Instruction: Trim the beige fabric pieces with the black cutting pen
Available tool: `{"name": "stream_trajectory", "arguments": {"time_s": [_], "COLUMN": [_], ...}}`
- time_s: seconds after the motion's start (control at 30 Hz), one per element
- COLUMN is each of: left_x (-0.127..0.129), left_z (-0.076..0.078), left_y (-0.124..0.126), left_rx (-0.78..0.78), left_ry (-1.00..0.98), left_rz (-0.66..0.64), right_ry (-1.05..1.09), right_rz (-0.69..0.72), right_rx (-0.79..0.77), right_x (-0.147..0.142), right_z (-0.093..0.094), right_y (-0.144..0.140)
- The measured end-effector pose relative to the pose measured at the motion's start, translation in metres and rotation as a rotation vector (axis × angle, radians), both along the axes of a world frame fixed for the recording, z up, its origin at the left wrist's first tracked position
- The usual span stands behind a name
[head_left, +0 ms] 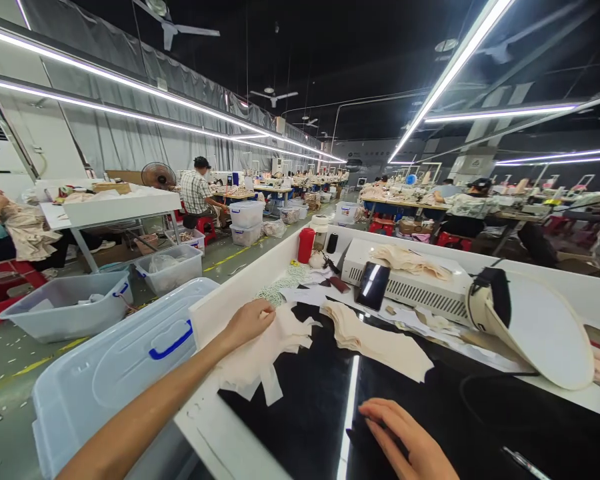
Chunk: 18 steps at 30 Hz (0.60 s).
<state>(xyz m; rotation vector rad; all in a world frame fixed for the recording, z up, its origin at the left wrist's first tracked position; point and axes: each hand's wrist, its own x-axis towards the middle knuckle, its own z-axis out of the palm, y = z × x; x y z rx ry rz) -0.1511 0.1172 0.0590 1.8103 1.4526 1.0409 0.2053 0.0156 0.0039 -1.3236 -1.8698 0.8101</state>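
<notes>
The cloth [275,340] lies left of centre in the frame, under the left hand [249,323]; whether those fingers pinch it, I cannot tell. The right hand [410,440], bottom right of centre, is released, fingers extended over the black panel [300,413]. Right of centre sits a stack [380,343], with a phone [373,285] above it in the frame; a pen [525,461] lies lower right.

The stacked fabric [380,343] is plain cream and the loose pieces [277,337] pale peach, against the black-topped desk [300,420] and its white rim [275,270]. The canister [306,246] is red, the phone [373,287] black, the lidded tub [125,363] pale blue with a bright blue handle [171,348]; one person's shirt [194,192] is checked light and dark.
</notes>
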Motion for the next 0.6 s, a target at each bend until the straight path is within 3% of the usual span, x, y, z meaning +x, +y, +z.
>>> {"name": "stream_trajectory", "arguments": {"time_s": [0.17,0.3,0.43,0.53,0.6], "left_x": [0.029,0.055,0.076,0.086,0.091], "left_z": [0.022,0.024,0.023,0.024,0.025], "left_y": [-0.033,-0.06,-0.076,-0.082,-0.084], "left_rx": [-0.176,-0.343,-0.551,-0.591,-0.579], "left_ry": [-0.267,-0.461,-0.698,-0.715,-0.713], "left_rz": [-0.231,-0.384,-0.503,-0.526,-0.516], "right_ry": [0.179,0.472,0.671,0.809,0.897], "right_rz": [-0.076,-0.119,0.006,0.063,0.081], "right_rx": [-0.178,-0.329,-0.567,-0.702,-0.705], "right_x": [-0.017,-0.038,-0.057,-0.069,-0.074], "right_z": [0.005,0.011,0.011,0.003,-0.003], "right_y": [-0.01,-0.015,-0.022,-0.033,-0.04]}}
